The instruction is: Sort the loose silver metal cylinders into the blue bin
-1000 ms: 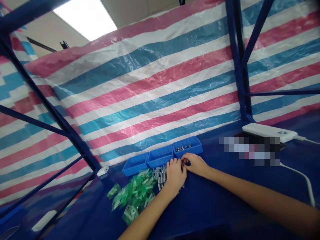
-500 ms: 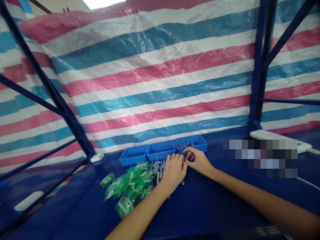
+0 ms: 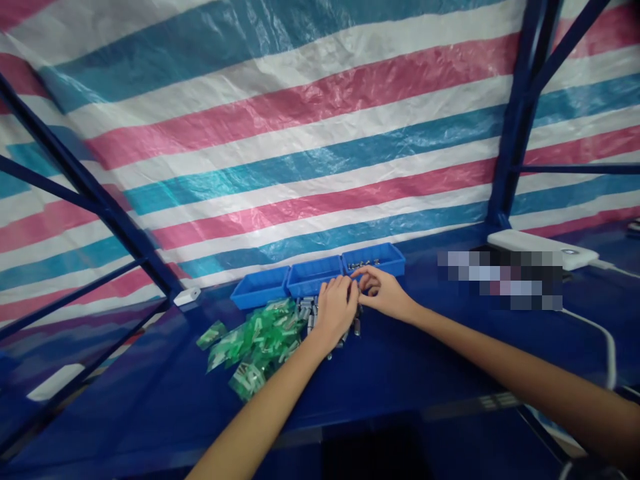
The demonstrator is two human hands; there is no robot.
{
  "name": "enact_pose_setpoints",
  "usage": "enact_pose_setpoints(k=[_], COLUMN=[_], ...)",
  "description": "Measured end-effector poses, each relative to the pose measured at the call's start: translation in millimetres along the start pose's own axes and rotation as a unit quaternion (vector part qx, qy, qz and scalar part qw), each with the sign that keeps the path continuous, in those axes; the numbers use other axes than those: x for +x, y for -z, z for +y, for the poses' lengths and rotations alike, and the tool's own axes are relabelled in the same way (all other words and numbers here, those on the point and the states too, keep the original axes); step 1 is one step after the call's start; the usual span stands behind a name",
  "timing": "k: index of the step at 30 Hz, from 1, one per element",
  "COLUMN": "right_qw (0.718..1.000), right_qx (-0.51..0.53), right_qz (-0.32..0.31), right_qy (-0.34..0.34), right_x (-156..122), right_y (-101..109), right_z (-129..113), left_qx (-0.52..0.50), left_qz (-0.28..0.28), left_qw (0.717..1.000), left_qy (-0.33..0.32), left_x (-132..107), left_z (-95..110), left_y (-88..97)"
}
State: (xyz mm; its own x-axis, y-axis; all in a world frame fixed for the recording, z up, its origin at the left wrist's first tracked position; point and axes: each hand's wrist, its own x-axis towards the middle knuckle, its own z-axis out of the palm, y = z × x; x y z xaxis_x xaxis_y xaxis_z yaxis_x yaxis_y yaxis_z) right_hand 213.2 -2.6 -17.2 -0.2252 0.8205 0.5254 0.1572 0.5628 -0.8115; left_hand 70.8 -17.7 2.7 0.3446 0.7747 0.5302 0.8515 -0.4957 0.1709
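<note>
My left hand (image 3: pixel 338 308) is closed over a pile of small grey metal cylinders (image 3: pixel 306 308), its fingers curled and largely hidden behind its back. Just to its right, my right hand (image 3: pixel 386 294) makes a pinch with thumb and forefinger. Both sets of fingertips meet in front of the blue bins; whatever is between them is too small to make out. A loose cylinder (image 3: pixel 357 327) lies below the hands. Left of the pile is a heap of green clear plastic packets (image 3: pixel 267 333) with small parts inside.
Behind the hands stand a left blue bin (image 3: pixel 260 288), a middle blue bin (image 3: pixel 316 268) and a right blue bin (image 3: pixel 395 259) with small metal parts (image 3: pixel 364 265). A white device (image 3: pixel 543 248) with a cable (image 3: pixel 611 347) lies right. Blue posts (image 3: pixel 510 133) and a striped sheet (image 3: pixel 310 147) bound the table.
The view has tilted downward, so the table and bins sit higher and more of the front edge shows. Both hands stay close together by the pile, fingertips still meeting.
</note>
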Motion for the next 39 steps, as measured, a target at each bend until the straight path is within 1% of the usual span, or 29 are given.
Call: enact_pose_setpoints(k=[2,5,12,16,19,21,23,26,28,32,36,39], right_qw=[1.0,0.999,0.999,0.997,0.994,0.993,0.991,0.989,0.99,0.989,0.982,0.977], right_qx=[0.023,0.043,0.034,0.068,0.082,0.094,0.113,0.131,0.129,0.126,0.145,0.155], right_qz=[-0.009,-0.007,0.009,0.036,0.055,0.056,0.052,0.041,0.039,0.052,0.085,0.107], right_qy=[0.001,-0.002,-0.012,-0.025,-0.037,-0.045,-0.052,-0.053,-0.049,-0.054,-0.085,-0.097], right_x=[-2,-4,-3,-4,-5,-5,-4,-3,-3,-1,1,2], right_y=[-3,-6,-6,-8,-9,-9,-8,-6,-5,-5,-4,-3], right_z=[-5,-9,-9,-13,-16,-17,-18,-19,-21,-21,-16,-13], left_qx=[-0.034,-0.093,-0.213,-0.28,-0.312,-0.332,-0.356,-0.402,-0.432,-0.456,-0.442,-0.439], left_qz=[0.008,0.018,0.029,0.045,0.05,0.052,0.051,0.037,0.029,0.037,0.057,0.06], left_qw=[0.999,0.995,0.976,0.958,0.946,0.938,0.926,0.902,0.887,0.872,0.878,0.881], left_qy=[-0.003,0.005,0.026,0.05,0.067,0.082,0.11,0.154,0.164,0.175,0.174,0.166], left_x=[1,3,5,5,5,5,5,4,4,2,1,1], left_z=[-2,-7,-12,-9,-7,-7,-7,-8,-8,-2,4,6], left_y=[-1.1,-3.3,-9.8,-9.2,-8.0,-7.9,-8.6,-10.2,-10.6,-9.2,-6.1,-3.9])
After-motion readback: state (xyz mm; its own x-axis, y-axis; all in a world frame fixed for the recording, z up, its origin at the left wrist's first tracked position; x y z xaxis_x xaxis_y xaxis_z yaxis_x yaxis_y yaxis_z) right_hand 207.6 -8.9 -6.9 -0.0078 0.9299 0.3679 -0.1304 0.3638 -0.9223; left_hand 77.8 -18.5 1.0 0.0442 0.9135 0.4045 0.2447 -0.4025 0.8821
